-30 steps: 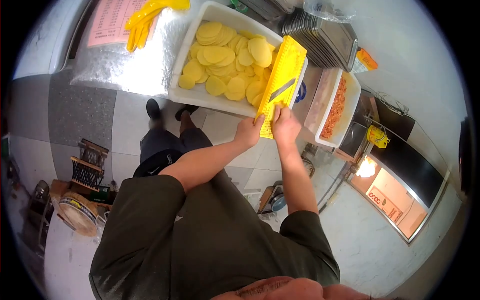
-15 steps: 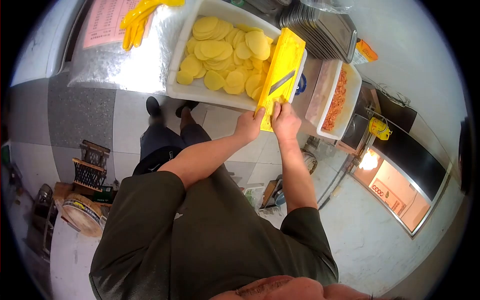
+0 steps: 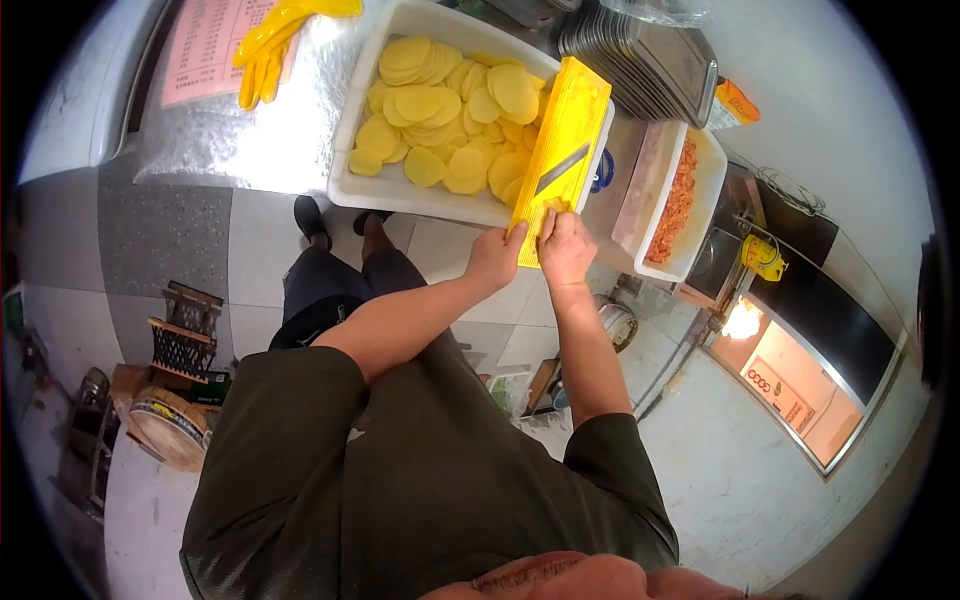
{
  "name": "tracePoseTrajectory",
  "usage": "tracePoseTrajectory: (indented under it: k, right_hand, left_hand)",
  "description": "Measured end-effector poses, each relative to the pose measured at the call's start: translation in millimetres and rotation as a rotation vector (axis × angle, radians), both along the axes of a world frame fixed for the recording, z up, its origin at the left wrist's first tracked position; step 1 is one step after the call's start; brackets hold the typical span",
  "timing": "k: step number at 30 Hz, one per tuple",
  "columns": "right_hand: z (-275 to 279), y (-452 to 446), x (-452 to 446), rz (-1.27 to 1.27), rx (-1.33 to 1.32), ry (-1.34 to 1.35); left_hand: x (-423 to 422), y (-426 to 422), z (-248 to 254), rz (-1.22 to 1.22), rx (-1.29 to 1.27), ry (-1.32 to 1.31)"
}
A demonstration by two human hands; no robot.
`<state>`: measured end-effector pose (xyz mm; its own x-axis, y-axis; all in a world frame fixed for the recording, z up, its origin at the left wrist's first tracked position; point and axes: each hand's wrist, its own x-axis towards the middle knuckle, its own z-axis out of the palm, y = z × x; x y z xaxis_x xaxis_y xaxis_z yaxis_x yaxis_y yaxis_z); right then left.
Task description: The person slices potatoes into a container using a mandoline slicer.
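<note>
A yellow mandoline slicer (image 3: 568, 125) with a slanted metal blade rests across the right end of a white tub (image 3: 350, 120). My left hand (image 3: 497, 257) is closed on the slicer's near end, at its left edge. My right hand (image 3: 567, 248) lies closed over the slicer's lower part, below the blade, fingers pressed on a pale yellow potato piece (image 3: 553, 204) mostly hidden beneath them. Inside the tub, many round potato slices (image 3: 460, 110) are heaped up, some under the slicer.
Right of the tub stands a white container (image 3: 678, 205) of chopped orange-red food. Stacked metal trays (image 3: 635, 65) sit behind it. Yellow rubber gloves (image 3: 265, 60) lie on the metal table (image 3: 235, 145) at left. Another person's legs (image 3: 375, 250) show beside the table.
My right hand has slid slightly down the slicer, toward me. The slicer and tub stay nearly in place, with a small shift of the whole view.
</note>
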<state>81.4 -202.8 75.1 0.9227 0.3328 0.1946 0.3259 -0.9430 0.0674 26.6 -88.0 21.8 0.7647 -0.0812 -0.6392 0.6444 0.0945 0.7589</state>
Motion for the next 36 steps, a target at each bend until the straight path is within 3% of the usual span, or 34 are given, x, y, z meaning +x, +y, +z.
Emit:
tracePoseTrajectory:
  k: [8, 19, 28, 32, 36]
  right_hand:
    - [2, 4, 22, -0.065, -0.089, 0.045]
    - [-11, 22, 187, -0.115, -0.094, -0.025]
    - [0, 12, 10, -0.12, 0.013, 0.044]
    - [7, 11, 3, -0.255, 0.062, 0.099]
    - [22, -10, 13, -0.448, 0.279, 0.084]
  left_hand:
    - [-1, 3, 2, -0.023, -0.01, -0.026]
    - [-5, 0, 7, 0.081, 0.01, -0.016]
    - [-1, 3, 8, 0.056, 0.012, -0.006]
    - [-1, -1, 0, 0.025, 0.004, -0.013]
    - [0, 3, 7, 0.022, 0.011, -0.021]
